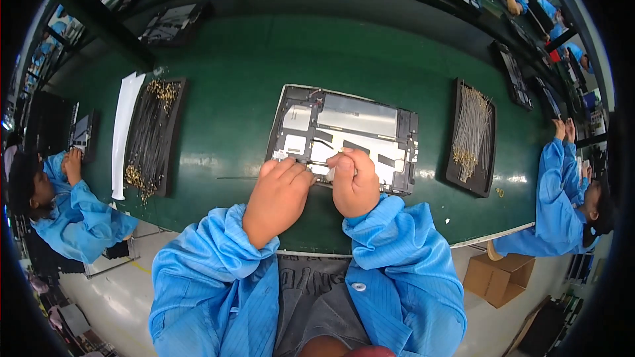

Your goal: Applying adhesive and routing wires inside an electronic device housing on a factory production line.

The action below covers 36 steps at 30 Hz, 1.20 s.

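Observation:
An opened flat electronic device [357, 114], with a black frame and silver panels, lies in front of me on the green bench. My left hand [278, 195] is closed at its near edge, fingers bent and pressed together. A thin dark cable [235, 178] sticks out to the left from under that hand. Just to the right, my right hand [356, 185] is closed in a pinch, thumb against forefinger, over the device's near middle. A short dark strand shows between both hands. The right fingertips hide what they pinch.
To the left stands a black tray [177, 125] of dark cables with gold ends, beside a white strip [126, 132]. A second tray [491, 172] at the right holds grey cables. Co-workers in blue sit on both sides. A cardboard box [499, 277] stands on the floor.

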Available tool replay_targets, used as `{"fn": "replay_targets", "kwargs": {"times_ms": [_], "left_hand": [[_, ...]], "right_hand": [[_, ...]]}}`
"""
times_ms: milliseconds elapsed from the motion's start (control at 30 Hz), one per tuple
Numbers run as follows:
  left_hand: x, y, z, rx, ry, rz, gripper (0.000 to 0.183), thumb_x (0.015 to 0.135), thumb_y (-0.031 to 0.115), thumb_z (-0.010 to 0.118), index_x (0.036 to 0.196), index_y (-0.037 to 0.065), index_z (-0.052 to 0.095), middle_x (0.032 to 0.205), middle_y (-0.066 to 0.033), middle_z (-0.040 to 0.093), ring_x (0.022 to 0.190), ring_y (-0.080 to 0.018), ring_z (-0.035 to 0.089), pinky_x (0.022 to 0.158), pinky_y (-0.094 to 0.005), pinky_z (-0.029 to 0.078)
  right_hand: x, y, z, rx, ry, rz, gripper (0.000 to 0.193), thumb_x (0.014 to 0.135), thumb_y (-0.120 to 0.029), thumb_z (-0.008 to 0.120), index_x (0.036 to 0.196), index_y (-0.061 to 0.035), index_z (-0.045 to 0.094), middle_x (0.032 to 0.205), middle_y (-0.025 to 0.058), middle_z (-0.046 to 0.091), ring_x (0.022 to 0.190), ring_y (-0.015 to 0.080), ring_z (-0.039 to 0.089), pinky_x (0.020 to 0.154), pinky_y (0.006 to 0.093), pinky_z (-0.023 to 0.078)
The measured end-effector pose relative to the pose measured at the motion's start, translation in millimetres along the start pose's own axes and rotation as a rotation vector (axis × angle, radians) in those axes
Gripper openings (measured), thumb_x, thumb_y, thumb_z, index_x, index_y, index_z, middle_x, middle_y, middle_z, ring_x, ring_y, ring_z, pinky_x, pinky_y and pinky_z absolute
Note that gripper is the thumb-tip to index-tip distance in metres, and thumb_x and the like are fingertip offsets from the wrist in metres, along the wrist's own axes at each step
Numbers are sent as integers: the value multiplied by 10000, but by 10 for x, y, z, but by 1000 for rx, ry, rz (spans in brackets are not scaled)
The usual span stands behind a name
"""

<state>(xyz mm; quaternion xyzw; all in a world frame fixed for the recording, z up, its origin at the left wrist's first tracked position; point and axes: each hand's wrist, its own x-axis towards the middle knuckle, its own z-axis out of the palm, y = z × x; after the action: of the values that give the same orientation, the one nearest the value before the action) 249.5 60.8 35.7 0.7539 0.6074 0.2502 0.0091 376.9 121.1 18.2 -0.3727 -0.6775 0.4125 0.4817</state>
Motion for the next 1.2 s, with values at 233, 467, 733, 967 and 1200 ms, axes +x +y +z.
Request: {"fn": "replay_targets", "kwargs": {"times_ms": [233,467,733,967,1200], "left_hand": [[3,41,-23,-28,-51,-44,162,641,50,574,800,39,546,864,-87,549,890,-250,489,773,-364,336],[-18,29,-40,23,-38,-33,142,641,62,548,782,49,548,819,-78,551,859,-233,491,728,-334,340],[44,33,-10,-40,-81,-77,173,640,48,578,809,50,538,869,-81,548,898,-267,486,776,-376,331],[24,24,-5,-35,-62,-99,171,646,55,585,812,51,544,867,-79,550,890,-265,489,779,-370,333],[16,34,-29,-25,-91,-77,168,653,60,586,815,46,543,865,-88,551,882,-270,494,779,-371,341]], "right_hand": [[-15,31,-40,-6,-51,-23,183,853,-159,388,940,0,410,726,90,562,552,110,505,508,225,418],[-41,124,31,27,-24,-124,181,854,-152,387,964,-10,401,751,87,553,591,102,503,478,212,407],[-22,100,-34,264,120,103,218,850,-179,405,981,-7,429,736,102,568,666,156,546,612,256,431],[-13,109,-19,219,105,51,220,855,-178,398,1002,-14,393,738,98,559,671,129,528,607,237,417],[-41,116,-23,218,90,8,227,851,-184,410,1001,-14,398,735,99,562,654,129,530,600,234,420]]}}
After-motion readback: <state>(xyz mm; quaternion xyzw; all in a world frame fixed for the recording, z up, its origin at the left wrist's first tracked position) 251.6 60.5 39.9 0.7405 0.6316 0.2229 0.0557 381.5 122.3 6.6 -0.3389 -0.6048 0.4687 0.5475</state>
